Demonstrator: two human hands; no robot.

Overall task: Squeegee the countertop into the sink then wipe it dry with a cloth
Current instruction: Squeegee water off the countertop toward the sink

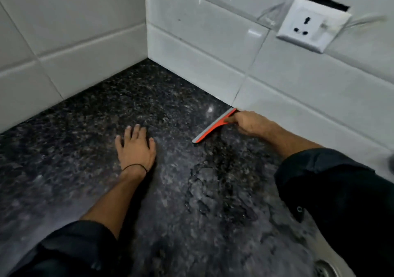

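An orange squeegee [210, 128] with a grey rubber blade lies edge-down on the dark speckled granite countertop [106, 114], one end touching the base of the tiled wall. My right hand [248, 123] grips its handle from the right side. My left hand [135, 147] rests flat on the counter, fingers spread, well to the left of the blade; a thin black band circles its wrist. A film of water [213, 191] with ragged edges covers the counter below the blade. The metal sink drain [327, 268] shows at the bottom right corner. No cloth is in view.
White tiled walls [85, 42] meet in a corner behind the counter. A white power socket [310, 26] with a switch hangs loose from the right wall, with wires behind it. Dark sleeves cover both forearms.
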